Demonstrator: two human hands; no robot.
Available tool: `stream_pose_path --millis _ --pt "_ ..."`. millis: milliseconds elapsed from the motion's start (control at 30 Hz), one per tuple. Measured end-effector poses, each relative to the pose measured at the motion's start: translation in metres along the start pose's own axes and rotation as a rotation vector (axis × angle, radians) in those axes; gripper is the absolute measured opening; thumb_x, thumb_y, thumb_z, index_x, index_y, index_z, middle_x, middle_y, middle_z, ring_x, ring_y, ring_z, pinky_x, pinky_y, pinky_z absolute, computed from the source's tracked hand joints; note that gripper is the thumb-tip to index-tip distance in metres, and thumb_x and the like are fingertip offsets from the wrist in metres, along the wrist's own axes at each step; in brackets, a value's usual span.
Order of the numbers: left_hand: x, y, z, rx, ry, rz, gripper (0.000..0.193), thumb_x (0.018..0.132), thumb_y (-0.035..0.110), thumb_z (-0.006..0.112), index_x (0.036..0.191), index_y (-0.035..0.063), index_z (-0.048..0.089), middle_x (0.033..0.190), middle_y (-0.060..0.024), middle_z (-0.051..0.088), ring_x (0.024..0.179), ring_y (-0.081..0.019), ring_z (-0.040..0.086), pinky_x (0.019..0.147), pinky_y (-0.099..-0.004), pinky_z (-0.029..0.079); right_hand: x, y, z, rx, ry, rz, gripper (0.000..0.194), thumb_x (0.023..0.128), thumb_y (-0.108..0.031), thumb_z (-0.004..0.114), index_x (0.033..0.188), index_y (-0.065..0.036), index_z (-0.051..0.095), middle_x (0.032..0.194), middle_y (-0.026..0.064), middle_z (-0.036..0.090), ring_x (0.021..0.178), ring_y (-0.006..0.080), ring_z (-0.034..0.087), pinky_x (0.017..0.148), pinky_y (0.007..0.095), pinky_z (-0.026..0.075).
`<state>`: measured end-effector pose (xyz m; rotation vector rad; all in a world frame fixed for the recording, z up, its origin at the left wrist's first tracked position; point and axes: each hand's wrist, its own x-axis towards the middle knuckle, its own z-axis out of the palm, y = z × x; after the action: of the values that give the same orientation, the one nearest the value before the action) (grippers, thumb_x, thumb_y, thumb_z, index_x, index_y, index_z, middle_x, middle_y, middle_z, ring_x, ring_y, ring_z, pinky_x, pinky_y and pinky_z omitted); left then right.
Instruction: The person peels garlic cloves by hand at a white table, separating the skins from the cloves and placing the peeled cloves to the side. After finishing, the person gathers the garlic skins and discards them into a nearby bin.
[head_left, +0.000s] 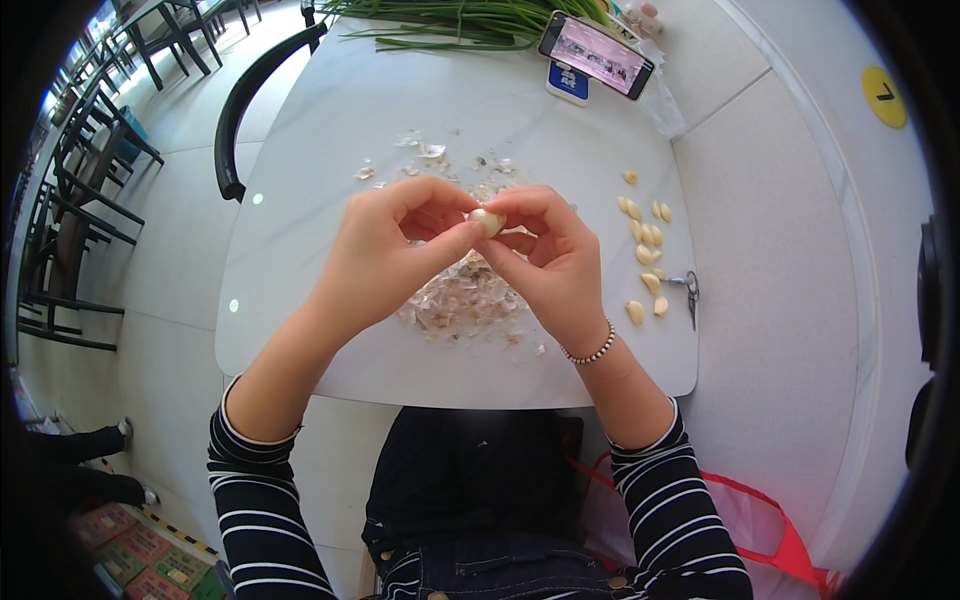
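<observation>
A pale garlic clove (487, 223) is pinched between the fingertips of both hands, above the middle of the table. My left hand (409, 251) grips it from the left with thumb and index finger. From the right, my right hand (551, 259) holds the same clove in the same kind of pinch. Below the hands lies a heap of papery garlic skins (465, 300), partly hidden by them. More loose skin flakes (431, 150) are scattered beyond the hands. Several peeled garlic cloves (646, 234) lie near the table's right edge.
Scissors (691, 292) lie at the right edge of the white table (322, 150). A smartphone (598, 54) leans on a small blue-and-white stand (568, 82) at the back right. Long green scallion-like stalks (465, 22) cover the far edge. A red-trimmed bag (750, 517) sits at lower right.
</observation>
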<state>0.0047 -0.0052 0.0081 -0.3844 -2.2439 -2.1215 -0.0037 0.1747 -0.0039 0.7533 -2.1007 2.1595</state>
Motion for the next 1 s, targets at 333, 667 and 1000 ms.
stream_pose_path --millis 333,667,1000 --pt "0.0011 0.0012 -0.0072 -0.092 -0.089 -0.145 0.012 0.085 0.006 0.068 0.092 -0.0026 0.066 0.087 -0.0052 0.069 0.081 -0.0085 0.065 0.074 -0.022 0.052 -0.0013 -0.0043 0.001 0.043 -0.022 0.026 0.024 0.085 0.006 0.067 0.107 -0.002 0.061 0.104 0.0055 0.061 0.097 0.0146 0.066 0.084 0.0277 0.059" --pt "0.0004 -0.0007 -0.0038 -0.202 -0.068 -0.095 0.013 0.086 0.008 0.069 0.092 -0.0035 0.066 0.084 -0.0042 0.069 0.079 -0.0076 0.065 0.072 -0.021 0.052 -0.0015 -0.007 -0.0012 0.131 -0.019 0.08 0.026 0.085 0.006 0.067 0.109 0.0 0.06 0.106 0.0058 0.061 0.099 0.0154 0.065 0.085 0.0282 0.059" --pt "-0.0001 -0.0004 -0.0073 -0.178 -0.095 -0.095 0.011 0.085 0.007 0.068 0.089 -0.0029 0.065 0.084 -0.0039 0.068 0.08 -0.0071 0.064 0.072 -0.021 0.052 -0.0027 -0.0078 0.0004 0.095 -0.028 0.04 0.025 0.085 0.007 0.066 0.108 -0.001 0.06 0.107 0.0068 0.061 0.101 0.016 0.065 0.087 0.0291 0.059"
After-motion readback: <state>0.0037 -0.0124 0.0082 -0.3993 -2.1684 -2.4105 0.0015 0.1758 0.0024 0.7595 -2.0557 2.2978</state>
